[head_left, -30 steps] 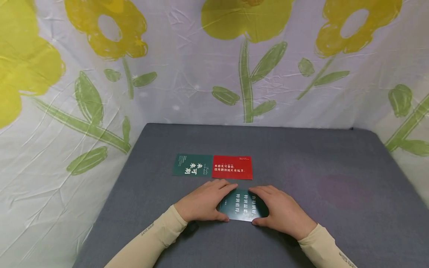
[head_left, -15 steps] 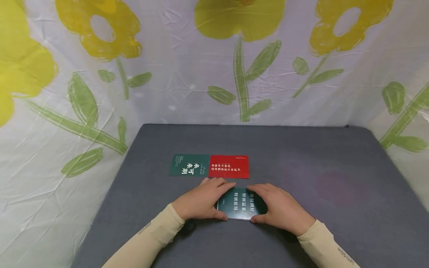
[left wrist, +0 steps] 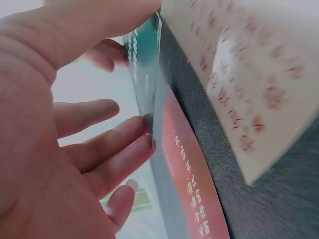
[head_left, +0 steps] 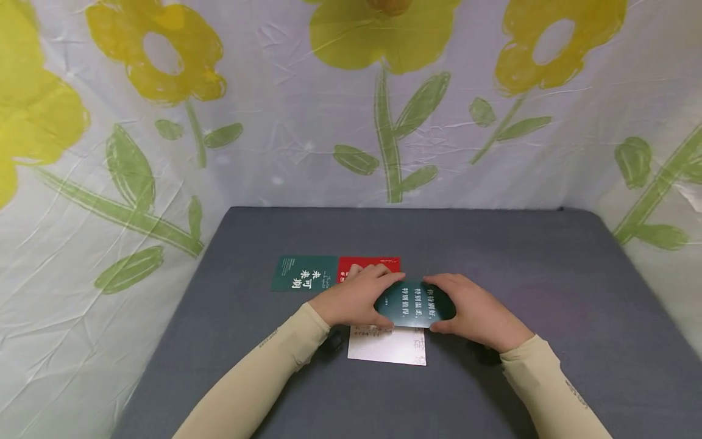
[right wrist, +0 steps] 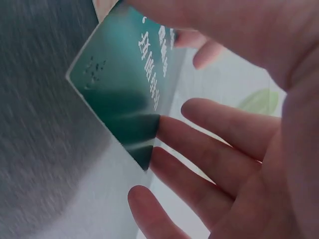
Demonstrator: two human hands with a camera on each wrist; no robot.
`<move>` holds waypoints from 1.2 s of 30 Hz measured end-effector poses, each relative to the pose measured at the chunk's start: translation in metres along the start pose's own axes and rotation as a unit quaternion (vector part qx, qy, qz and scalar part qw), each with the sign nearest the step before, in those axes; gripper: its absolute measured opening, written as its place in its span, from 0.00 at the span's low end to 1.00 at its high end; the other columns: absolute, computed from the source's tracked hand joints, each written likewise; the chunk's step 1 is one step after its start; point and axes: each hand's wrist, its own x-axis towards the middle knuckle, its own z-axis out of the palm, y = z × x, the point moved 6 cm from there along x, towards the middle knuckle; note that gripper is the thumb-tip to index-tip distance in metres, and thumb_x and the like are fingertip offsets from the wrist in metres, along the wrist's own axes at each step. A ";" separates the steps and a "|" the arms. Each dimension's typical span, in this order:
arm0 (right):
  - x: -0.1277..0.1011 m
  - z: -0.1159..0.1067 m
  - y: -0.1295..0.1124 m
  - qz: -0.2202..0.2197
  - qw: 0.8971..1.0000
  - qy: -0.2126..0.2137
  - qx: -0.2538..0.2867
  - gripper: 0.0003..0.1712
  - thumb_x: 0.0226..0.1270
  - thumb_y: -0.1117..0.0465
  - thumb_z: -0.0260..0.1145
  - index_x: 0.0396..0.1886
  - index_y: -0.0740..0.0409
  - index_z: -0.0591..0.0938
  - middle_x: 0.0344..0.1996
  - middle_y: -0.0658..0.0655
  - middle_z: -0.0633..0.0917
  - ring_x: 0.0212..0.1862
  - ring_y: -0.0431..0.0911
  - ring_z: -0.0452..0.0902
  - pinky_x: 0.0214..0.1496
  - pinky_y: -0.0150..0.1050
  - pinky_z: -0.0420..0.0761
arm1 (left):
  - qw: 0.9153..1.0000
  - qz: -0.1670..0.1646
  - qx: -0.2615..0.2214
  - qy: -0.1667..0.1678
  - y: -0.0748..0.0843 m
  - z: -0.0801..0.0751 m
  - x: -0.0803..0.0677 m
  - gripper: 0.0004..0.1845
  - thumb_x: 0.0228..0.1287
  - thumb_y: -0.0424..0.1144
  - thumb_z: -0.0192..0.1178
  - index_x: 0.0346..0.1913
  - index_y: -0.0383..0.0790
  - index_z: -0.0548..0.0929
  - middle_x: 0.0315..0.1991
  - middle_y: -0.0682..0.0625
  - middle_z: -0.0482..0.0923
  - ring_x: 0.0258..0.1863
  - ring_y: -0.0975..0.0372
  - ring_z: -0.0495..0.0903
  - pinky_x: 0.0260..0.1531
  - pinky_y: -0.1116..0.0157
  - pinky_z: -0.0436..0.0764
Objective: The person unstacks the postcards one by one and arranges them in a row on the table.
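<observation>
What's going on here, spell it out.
A person grips a dark green card at its two ends with the left hand and the right hand, holding it above the table. A pale printed card lies nearer the person. Farther back, a second green card and a red card lie side by side.

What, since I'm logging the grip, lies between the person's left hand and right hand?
A dark green card with white writing: the head view shows the left hand gripping one end and the right hand the other.
</observation>
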 end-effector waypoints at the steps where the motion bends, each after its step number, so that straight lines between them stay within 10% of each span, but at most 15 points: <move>1: 0.002 -0.002 0.003 0.005 1.000 -0.001 0.005 0.50 0.56 0.54 0.87 0.77 0.56 0.76 0.72 0.61 0.80 0.71 0.59 0.77 0.69 0.59 0.81 | 1.000 -0.002 -0.003 0.001 -0.002 0.000 0.005 0.53 0.57 0.59 0.79 0.84 0.50 0.67 0.70 0.53 0.74 0.69 0.62 0.72 0.64 0.56 0.69; 14: 0.018 -0.017 0.043 0.059 0.998 -0.012 0.027 0.51 0.61 0.56 0.85 0.81 0.60 0.71 0.76 0.70 0.74 0.74 0.67 0.70 0.71 0.67 0.76 | 1.000 -0.010 -0.017 -0.013 -0.003 0.001 0.062 0.50 0.63 0.59 0.77 0.84 0.51 0.67 0.74 0.52 0.71 0.72 0.60 0.70 0.64 0.56 0.66; 36: 0.034 0.000 0.054 0.047 0.997 -0.018 0.061 0.49 0.66 0.60 0.79 0.83 0.58 0.67 0.80 0.68 0.70 0.80 0.66 0.63 0.79 0.68 0.67 | 0.998 -0.040 -0.036 -0.010 -0.020 -0.003 0.059 0.51 0.60 0.60 0.79 0.82 0.47 0.70 0.75 0.50 0.72 0.71 0.58 0.72 0.60 0.53 0.63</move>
